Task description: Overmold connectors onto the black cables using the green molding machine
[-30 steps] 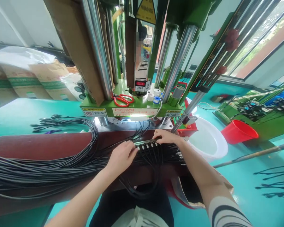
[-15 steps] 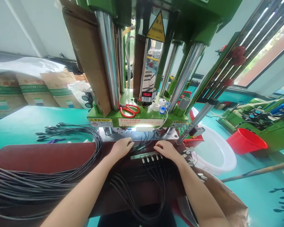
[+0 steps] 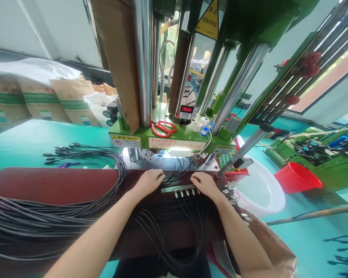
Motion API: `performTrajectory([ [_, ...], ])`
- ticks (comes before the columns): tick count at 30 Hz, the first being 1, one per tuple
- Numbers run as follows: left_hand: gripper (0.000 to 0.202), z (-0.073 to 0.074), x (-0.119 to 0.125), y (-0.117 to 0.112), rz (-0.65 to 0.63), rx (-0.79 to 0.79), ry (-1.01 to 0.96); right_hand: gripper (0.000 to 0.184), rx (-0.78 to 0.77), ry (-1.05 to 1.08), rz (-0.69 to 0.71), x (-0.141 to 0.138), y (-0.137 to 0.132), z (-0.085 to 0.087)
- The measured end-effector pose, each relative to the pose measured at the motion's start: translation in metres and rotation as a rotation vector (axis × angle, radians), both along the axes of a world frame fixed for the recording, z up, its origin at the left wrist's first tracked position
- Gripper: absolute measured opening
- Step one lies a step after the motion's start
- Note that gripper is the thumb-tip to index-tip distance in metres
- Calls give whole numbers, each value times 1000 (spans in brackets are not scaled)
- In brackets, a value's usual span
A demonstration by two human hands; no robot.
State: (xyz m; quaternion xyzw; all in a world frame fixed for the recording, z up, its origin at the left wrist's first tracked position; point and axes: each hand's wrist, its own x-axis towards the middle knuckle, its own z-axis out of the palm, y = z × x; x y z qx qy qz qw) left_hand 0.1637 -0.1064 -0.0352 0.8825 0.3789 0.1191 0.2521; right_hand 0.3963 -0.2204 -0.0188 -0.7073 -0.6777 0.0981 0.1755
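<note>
My left hand [image 3: 149,180] rests palm down on the dark red bench [image 3: 55,184], fingers curled over black cables that run into the press. My right hand [image 3: 202,182] lies at the right end of a narrow metal strip [image 3: 178,190] holding a row of cable plugs, fingers bent down on the cables there. The strip lies on the bench between both hands, its black cables [image 3: 179,227] looping down toward my lap. Just beyond stands the silver base plate [image 3: 150,158] of the green vertical press [image 3: 168,139].
A thick bundle of black cables [image 3: 46,220] crosses the bench from the left. Red scissors [image 3: 162,128] and tape rolls [image 3: 203,125] sit on the press table. A white basin [image 3: 263,189] and red bucket [image 3: 295,177] stand right; cardboard boxes [image 3: 43,100] stand left.
Both hands left the metal strip and moved forward toward the press. The strip now lies on the bench between them. My view has tilted up and closer to the machine.
</note>
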Motion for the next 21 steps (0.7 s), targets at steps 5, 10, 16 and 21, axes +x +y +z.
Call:
performTrajectory([
  [5,23,1,-1,-1,0,5,-22,20,-13,6,-12,2,2,0],
  [10,24,3,0,-3,-4,23,-5,17,-48,23,34,10,14,7],
  [16,24,4,1,-3,-2,44,0,22,104,32,-54,15,60,31],
  [21,25,4,2,-4,-13,41,7,22,181,64,-124,8,126,40],
])
